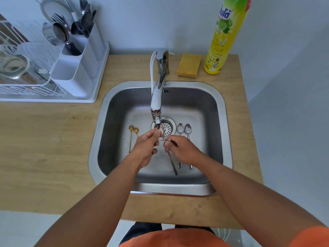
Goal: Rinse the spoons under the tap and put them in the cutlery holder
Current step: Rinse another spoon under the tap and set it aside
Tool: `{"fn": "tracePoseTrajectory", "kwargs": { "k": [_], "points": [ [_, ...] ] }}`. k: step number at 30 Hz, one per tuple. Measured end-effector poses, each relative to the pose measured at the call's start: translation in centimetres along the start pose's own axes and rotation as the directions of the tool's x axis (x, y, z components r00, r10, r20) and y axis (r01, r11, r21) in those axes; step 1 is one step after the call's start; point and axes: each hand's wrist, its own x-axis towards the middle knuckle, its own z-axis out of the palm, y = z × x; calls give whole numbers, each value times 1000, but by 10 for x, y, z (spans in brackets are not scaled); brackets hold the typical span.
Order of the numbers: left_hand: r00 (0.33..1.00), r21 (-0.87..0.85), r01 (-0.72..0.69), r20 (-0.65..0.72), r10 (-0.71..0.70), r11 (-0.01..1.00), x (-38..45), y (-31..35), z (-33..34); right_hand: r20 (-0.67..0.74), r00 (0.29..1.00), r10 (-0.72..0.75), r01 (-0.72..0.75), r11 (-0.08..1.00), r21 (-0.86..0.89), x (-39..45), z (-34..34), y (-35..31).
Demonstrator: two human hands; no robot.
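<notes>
Spoon (169,154) held in both hands under tap (156,97), bowl up at the spout, likely so water hits the bowl. Left hand (145,148) pinches the bowl end, probably rubbing; right hand (183,150) grips the handle mid-way to steady it. Two silver spoons (184,130) and two gold spoons (133,130) lie in sink (220,111), awaiting rinse. Holder (78,68) stands far left, already stocked.
</notes>
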Motion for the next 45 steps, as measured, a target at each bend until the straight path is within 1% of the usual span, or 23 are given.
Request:
{"fn": "tracePoseTrajectory", "kwargs": {
  "k": [3, 5, 8, 15, 18, 20, 23, 26, 28, 30, 32, 34, 38, 42, 45],
  "points": [
    [996, -80, 30, 91, -23, 996, 1, 1, -6, 56, 998, -19, 14, 996, 85, 3, -3, -3],
    [993, -128, 42, 111, -27, 991, 2, 2, -7, 78, 997, -16, 6, 993, 121, 5, -6, -5],
    [996, -148, 34, 86, -21, 988, 2, 2, -5, 90, 996, -9, -5, 988, 157, 7, -8, -8],
    [998, -296, 44, 63, -26, 954, 7, -3, 5, 122, 990, -67, 33, 966, 258, 7, -4, -9],
    [1000, -309, 18, -7, -21, 951, 9, -2, 5, 120, 990, -70, 35, 961, 274, 7, -3, -7],
    [994, -281, -19, -109, -12, 960, 10, 1, 5, 102, 994, -49, 18, 958, 285, 8, -1, -9],
    [958, -132, -103, -281, 62, 986, 11, 9, 4, 99, 995, -22, -9, 955, 298, 12, 2, -15],
    [917, -4, -160, -371, 147, 987, 13, 12, 1, 81, 996, -25, 0, 955, 297, 16, 5, -23],
    [898, 49, -190, -395, 194, 981, 12, 12, 0, 24, 1000, -2, -4, 962, 272, 21, 6, -25],
    [903, 116, -203, -363, 232, 972, 11, 8, 1, -48, 998, 40, -25, 961, 274, 25, 6, -25],
    [930, 173, -172, -296, 218, 970, 6, 1, 2, -92, 992, 82, -50, 950, 307, 29, 4, -23],
    [947, 213, -137, -256, 191, 967, -1, -8, 3, -107, 987, 118, -77, 943, 323, 32, 4, -21],
    [954, 244, -73, -266, 139, 967, -8, -13, 5, -152, 969, 197, -145, 943, 300, 33, 7, -16],
    [968, 266, -42, -228, 105, 963, -10, -13, 5, -130, 954, 269, -200, 898, 392, 31, 4, -18],
    [977, 271, -60, -182, 112, 961, -12, -15, 3, -112, 949, 294, -233, 896, 377, 31, 1, -21]
  ]
}}
